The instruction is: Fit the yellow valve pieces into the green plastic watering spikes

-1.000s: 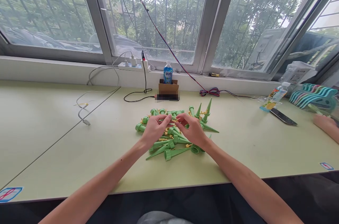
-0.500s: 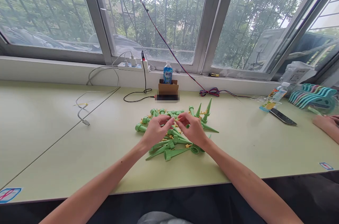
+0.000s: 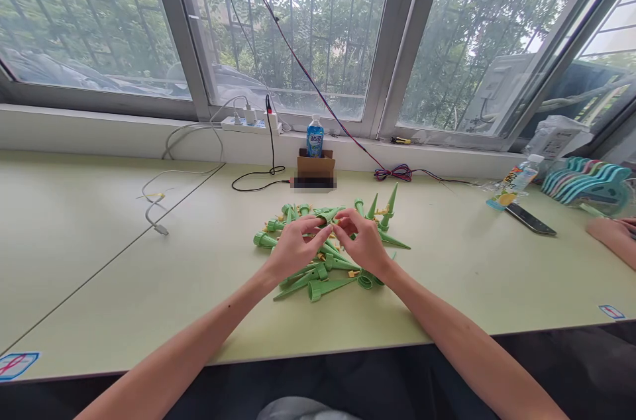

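Note:
Over the middle of a heap of green plastic watering spikes, my two hands meet with their fingertips nearly touching. My left hand (image 3: 297, 246) is closed on a green spike (image 3: 328, 215), its wide hollow end by the fingers and its body slanting towards the right. My right hand (image 3: 365, 244) is pinched close to the spike's side; a small pale yellowish bit shows at the fingertips, too small to make out fully. Around and below lie loose green spikes (image 3: 332, 287) with small yellow valve pieces (image 3: 354, 273) among them, partly hidden by my hands.
Behind the heap stand a small cardboard box (image 3: 317, 163) and a blue bottle (image 3: 315, 136). Cables (image 3: 392, 172) lie along the back. To the right are a drink bottle (image 3: 515, 183), a phone (image 3: 530, 218), turquoise plastic items (image 3: 586, 187) and another person's hand (image 3: 611, 234).
The green spike between my hands has turned and risen into clearer view. My left fingertips have shifted slightly right, towards my right hand, which has hardly moved.

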